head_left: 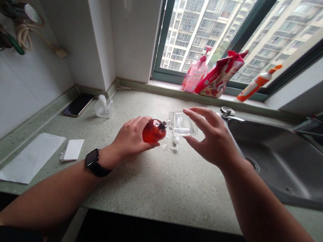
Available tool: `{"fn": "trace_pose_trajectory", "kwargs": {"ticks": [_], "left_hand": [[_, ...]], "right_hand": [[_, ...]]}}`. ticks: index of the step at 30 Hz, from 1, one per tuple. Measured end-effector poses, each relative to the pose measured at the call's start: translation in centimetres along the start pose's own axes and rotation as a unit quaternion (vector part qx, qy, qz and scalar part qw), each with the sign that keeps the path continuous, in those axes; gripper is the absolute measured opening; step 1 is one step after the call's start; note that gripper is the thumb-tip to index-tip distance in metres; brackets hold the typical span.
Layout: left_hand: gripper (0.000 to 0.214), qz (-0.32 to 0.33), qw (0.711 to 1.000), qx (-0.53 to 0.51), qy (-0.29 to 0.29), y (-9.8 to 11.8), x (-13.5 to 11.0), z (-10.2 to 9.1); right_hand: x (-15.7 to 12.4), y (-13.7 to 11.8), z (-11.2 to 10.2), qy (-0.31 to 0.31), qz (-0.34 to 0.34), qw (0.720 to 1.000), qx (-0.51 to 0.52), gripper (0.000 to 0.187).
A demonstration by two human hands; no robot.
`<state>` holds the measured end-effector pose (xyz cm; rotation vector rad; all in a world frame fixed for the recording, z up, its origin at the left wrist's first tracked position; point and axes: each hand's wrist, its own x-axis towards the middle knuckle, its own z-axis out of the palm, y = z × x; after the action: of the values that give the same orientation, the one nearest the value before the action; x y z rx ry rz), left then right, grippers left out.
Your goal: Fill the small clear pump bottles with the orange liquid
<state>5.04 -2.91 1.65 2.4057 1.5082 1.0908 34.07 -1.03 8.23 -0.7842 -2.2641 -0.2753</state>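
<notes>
We hold: left fingers point(136, 124) curled closed round red bottle point(153, 133), taking its weight | right fingers point(202, 117) spread wide, pinching clear plastic bottle point(182, 124) at its edges, steadying it against the red neck | both above speckled tabletop point(150, 189)

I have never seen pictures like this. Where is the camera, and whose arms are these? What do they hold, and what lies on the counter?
There is no machine here. These are a person's own two arms, seen by one camera worn on the head, looking forward and down. The left hand holds a red bottle with a black nozzle, pointed at a clear flat plastic bottle. The right hand reaches around that clear bottle. On the speckled green countertop lie a phone, white paper and a small white pump part. A steel sink is on the right.
</notes>
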Motion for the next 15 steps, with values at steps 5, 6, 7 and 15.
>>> {"fn": "trace_pose_trajectory", "kwargs": {"ticks": [5,6,7,15], "left_hand": [[0.079,0.000,1.000,-0.002,0.004,-0.04,-0.03,0.05],[0.079,0.000,1.000,-0.001,0.003,-0.04,-0.03,0.05],[0.079,-0.001,1.000,0.000,0.002,-0.04,-0.04,0.05],[0.079,-0.004,1.000,0.000,-0.004,-0.02,0.04,0.00]], "right_hand": [[0.27,-0.10,-0.15,-0.005,-0.001,1.000,-0.009,0.086],[0.29,-0.13,-0.16,-0.006,0.001,1.000,-0.011,0.085],[0.31,-0.16,-0.17,-0.008,0.002,1.000,-0.014,0.085],[0.39,-0.30,-0.25,-0.014,0.006,0.999,-0.028,0.082]]}}
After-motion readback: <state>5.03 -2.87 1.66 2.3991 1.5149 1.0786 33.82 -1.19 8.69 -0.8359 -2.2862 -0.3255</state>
